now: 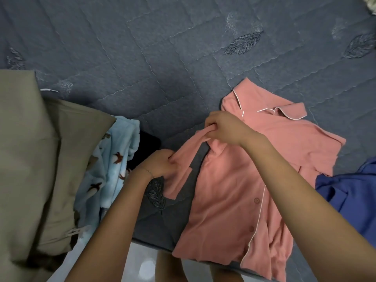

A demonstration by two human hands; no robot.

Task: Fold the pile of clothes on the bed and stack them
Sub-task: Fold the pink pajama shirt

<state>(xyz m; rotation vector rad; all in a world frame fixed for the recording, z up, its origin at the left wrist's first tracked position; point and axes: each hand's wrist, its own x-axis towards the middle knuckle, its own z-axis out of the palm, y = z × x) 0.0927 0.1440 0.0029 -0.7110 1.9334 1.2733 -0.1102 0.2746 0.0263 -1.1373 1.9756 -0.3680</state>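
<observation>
Pink shirt (234, 192) sleeve btwn both hands.

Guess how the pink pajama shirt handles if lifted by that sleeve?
Likely floppy: the sleeve sags between the left hand and right hand. Probably light; the pink pajama shirt lies thin and wrinkled. Its hem overhangs the bed, so it may slide.
</observation>
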